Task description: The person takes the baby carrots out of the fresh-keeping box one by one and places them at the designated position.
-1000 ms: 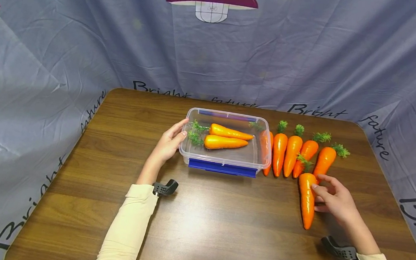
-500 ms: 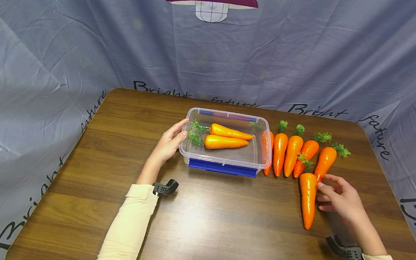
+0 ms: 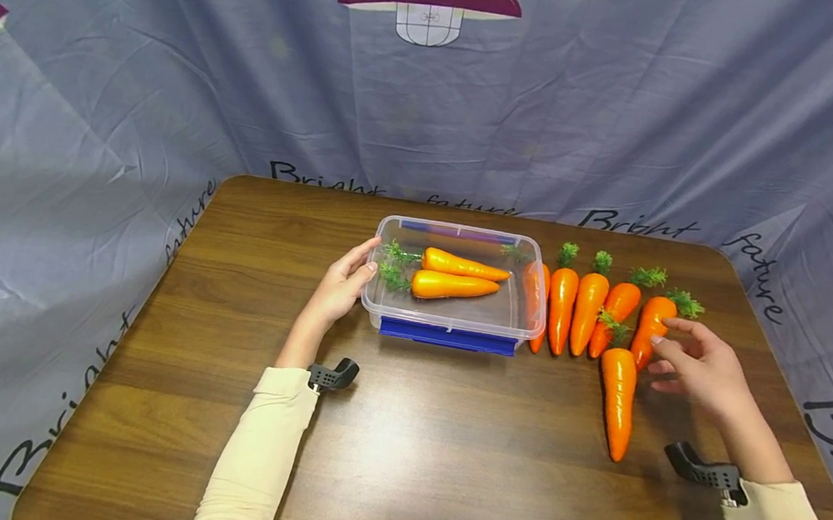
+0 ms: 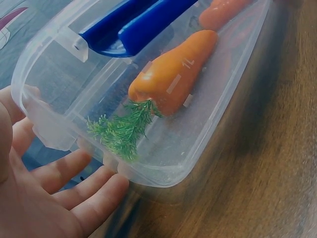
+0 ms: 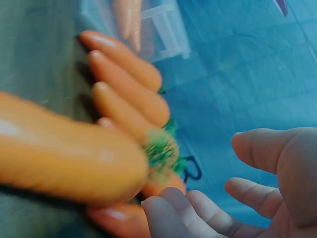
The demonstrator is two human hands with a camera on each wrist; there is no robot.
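Observation:
In the head view, a clear plastic food box with a blue front clip stands at the middle of the table. Two orange carrots with green tops lie inside it, side by side. My left hand rests against the box's left end; the left wrist view shows its fingers spread loosely at the outer wall. On the right side, my right hand is at the rightmost carrot, fingertips at its side, thumb and fingers apart. A nearer carrot lies just left of that hand.
Several more carrots lie in a row right of the box, green tops toward the back; one shows partly through its wall. A grey printed curtain closes off the back and sides of the brown table.
My right hand has moved off the nearer carrot, back and to the right, to the rightmost carrot. The left hand and the box have stayed in place.

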